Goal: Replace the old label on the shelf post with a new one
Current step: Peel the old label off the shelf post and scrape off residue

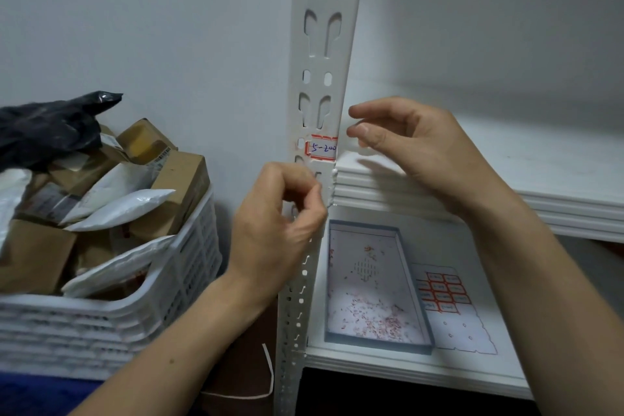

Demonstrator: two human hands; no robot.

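A white perforated shelf post runs up the middle of the view. On it sticks a red-bordered label with "5-200" handwritten in blue. My left hand is in front of the post just below the label, fingers curled and thumb against the index fingertip; nothing shows between them. My right hand hovers at the post's right edge, level with the label, with thumb and index finger slightly apart and holding nothing.
On the lower shelf lie a grey-rimmed shallow tray strewn with red paper scraps and a sheet of red-bordered labels. A white crate of parcels with a black bag stands left of the post.
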